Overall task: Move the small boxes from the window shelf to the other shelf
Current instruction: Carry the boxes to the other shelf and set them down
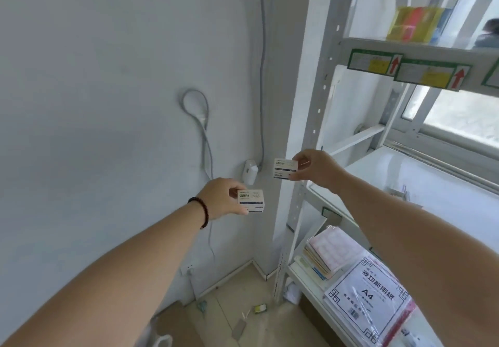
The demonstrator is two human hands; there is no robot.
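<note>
While both arms are reaching out in front of the white wall [108,103], the left hand [221,198] is pinching a small box [251,200] between thumb and fingers, and the right hand [314,167] is pinching a second small box [285,168] slightly higher, just beside the metal shelf upright [318,103]. Neither box is resting on a shelf.

We see two small white boxes with dark print: one box [285,168] upright just left of the shelf post [310,141], the second box [251,200] lower, further left
</note>
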